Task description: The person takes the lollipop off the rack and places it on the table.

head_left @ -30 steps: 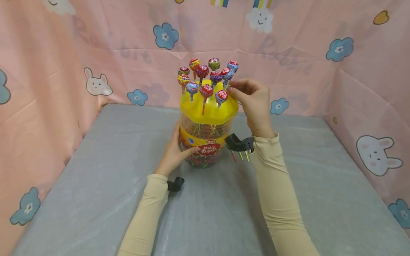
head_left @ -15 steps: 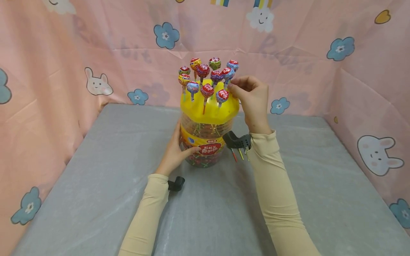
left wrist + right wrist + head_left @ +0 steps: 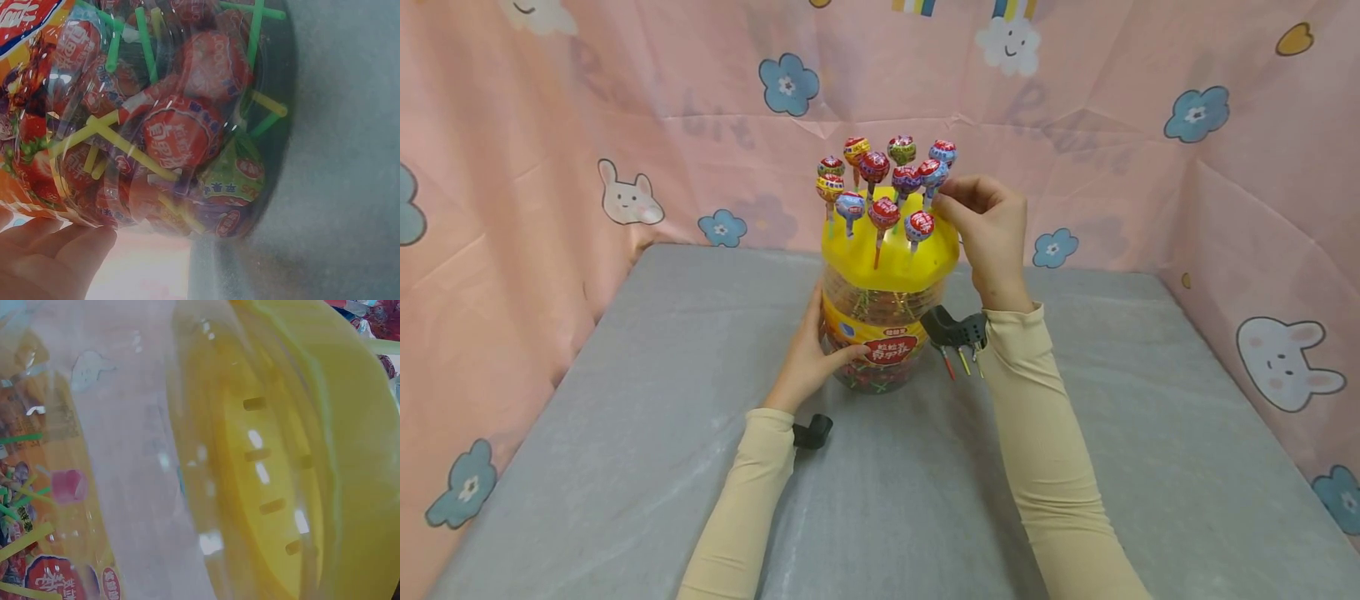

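One left hand [image 3: 811, 358] curled round the left of the jar [image 3: 886, 310], thumb across the label [image 3: 891, 351], probably to stop any wobble. Jar upright on the grey table [image 3: 1097, 400], candies [image 3: 181, 134] heaped low inside, so likely bottom-heavy. Up top, eleven lollipops [image 3: 883, 213] over the yellow lid [image 3: 897, 272], looking propped by slots [image 3: 272, 505]. Just right of the jar, a few coloured sticks [image 3: 964, 361] on the table. Then the right hand [image 3: 995, 237], thumb and forefinger nearly meeting, apparently pinching the rear-right blue lollipop [image 3: 943, 152] by its stick to steady it; can't really see the exact hold tbh.
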`<action>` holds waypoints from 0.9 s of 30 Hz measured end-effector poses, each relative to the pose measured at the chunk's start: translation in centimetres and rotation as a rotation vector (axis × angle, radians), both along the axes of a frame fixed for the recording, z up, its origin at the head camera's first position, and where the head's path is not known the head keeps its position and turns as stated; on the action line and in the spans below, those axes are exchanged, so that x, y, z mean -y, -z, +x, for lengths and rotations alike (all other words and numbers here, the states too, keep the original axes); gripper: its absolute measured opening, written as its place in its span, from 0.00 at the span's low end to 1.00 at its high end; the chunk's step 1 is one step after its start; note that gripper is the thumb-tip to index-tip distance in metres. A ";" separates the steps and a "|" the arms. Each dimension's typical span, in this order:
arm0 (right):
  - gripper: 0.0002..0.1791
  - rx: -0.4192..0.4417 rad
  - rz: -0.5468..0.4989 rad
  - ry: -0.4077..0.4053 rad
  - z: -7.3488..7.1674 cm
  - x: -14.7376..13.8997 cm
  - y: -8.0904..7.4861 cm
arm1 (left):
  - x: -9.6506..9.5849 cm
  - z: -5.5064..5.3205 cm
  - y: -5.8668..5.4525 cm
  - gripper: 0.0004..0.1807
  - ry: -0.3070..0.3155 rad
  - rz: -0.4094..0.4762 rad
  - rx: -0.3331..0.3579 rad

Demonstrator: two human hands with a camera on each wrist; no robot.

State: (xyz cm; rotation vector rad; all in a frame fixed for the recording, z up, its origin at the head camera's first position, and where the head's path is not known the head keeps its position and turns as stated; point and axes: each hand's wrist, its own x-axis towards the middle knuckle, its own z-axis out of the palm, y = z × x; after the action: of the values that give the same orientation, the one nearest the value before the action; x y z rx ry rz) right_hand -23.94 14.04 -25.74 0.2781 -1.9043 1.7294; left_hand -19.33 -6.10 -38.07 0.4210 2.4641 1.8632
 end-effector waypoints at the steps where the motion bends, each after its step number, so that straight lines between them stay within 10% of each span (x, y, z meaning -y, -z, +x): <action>1: 0.07 -0.001 -0.001 -0.001 0.0 0.0 0.0 | 0.0 -0.3 0.5 0.57 0.000 0.002 0.001; 8: 0.07 -0.057 -0.035 -0.018 0.2 0.0 -0.3 | 0.2 -1.7 2.9 0.59 -0.005 0.019 -0.029; 27: 0.06 -0.014 -0.207 -0.036 2.2 -4.1 3.8 | 0.2 -1.8 3.2 0.58 -0.006 0.027 -0.071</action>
State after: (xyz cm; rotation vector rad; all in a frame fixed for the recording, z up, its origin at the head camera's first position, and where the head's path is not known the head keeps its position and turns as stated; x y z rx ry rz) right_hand -21.74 18.18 -29.56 0.2464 -1.7021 1.9255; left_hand -21.15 -6.33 -41.22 0.4893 2.4893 1.9192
